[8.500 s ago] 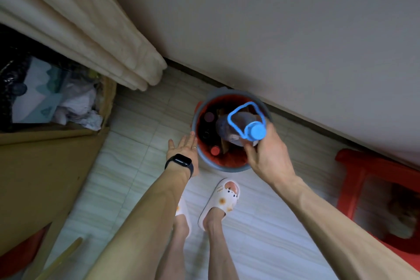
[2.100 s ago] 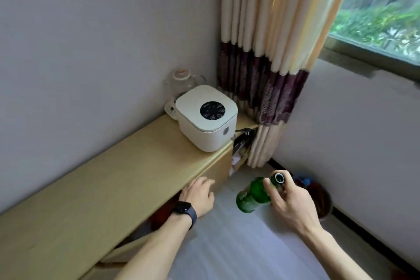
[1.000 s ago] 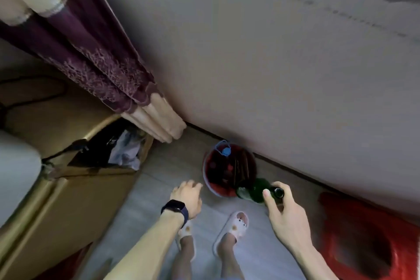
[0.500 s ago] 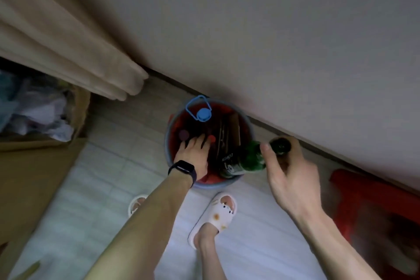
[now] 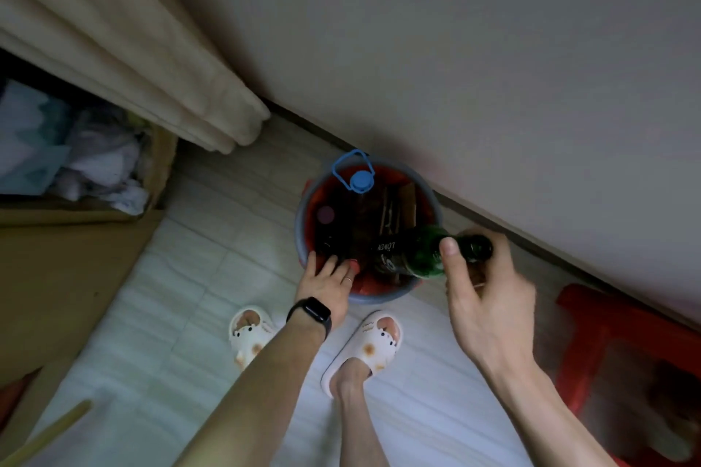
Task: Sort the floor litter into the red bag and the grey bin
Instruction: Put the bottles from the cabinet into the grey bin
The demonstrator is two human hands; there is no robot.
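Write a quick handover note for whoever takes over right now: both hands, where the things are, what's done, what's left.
Left hand: open, straight fingers over the near rim of the grey bin.
Right hand: pinches the green glass bottle by its neck; it is tilted, base inside the bin, neck over the right rim.
Bin: by the wall, lined with the red bag; a blue-capped bottle and cardboard are already in it.
Left to do: release the green bottle; any further floor litter is out of view.

left wrist: black smartwatch (image 5: pixel 309 315) | left hand (image 5: pixel 326 284): thin ring (image 5: pixel 348 280) | feet: white slippers (image 5: pixel 373 343), orange-brown cartoon decoration on toes
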